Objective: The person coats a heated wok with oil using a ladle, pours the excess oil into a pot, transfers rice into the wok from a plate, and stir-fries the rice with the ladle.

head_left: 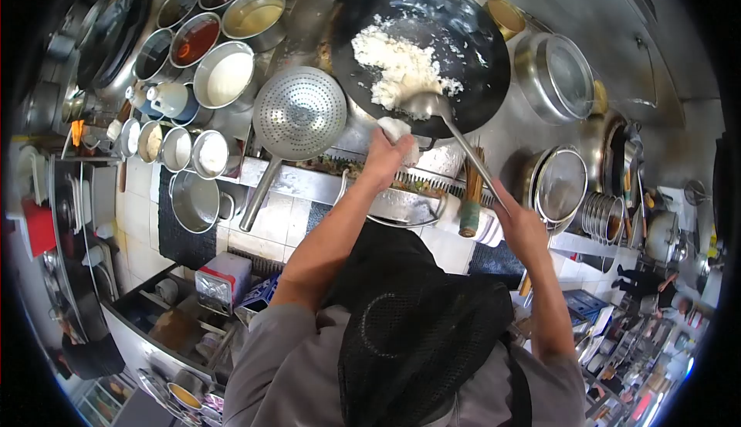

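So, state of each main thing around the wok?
Wok: uncovered, partly filled
White rice-like food: loose, partly clumped
Ladle: gripped in right hand, bowl in the food
Cloth: bunched in left hand at the wok's near edge
Perforated strainer: empty, unheld
Bamboo brush: unheld
Red sauce: uncovered

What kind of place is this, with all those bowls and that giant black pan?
It looks like a kitchen, probably a restaurant's. The big black wok has white food in it, the right hand holds a long ladle, and lots of metal bowls stand close by.
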Demonstrator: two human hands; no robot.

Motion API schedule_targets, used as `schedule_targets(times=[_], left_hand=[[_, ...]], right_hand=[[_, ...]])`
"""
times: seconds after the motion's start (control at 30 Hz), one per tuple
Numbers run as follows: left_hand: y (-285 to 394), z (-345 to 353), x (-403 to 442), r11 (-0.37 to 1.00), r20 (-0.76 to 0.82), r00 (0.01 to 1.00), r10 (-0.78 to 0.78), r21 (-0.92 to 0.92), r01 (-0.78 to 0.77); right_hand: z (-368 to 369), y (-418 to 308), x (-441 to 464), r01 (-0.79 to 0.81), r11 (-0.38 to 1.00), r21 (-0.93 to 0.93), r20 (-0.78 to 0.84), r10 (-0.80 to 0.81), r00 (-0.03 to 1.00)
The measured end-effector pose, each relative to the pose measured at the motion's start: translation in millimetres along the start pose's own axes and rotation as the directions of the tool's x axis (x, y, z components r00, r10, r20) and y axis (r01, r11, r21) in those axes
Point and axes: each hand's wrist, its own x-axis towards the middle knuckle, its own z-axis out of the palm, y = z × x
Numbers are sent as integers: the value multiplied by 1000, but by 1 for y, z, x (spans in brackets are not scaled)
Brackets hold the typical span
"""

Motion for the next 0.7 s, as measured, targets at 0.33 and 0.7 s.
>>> schedule_targets(times=[0.33, 0.7], left_hand=[[8, 3, -2, 998, 24, 999, -42, -43, 43], [7, 3, -6, 994, 55, 998, -12, -110, 18]], right_hand=[[100, -12, 104, -44, 852, 521, -308, 236, 922], [48, -59, 153, -36, 706, 708, -248, 295, 923]])
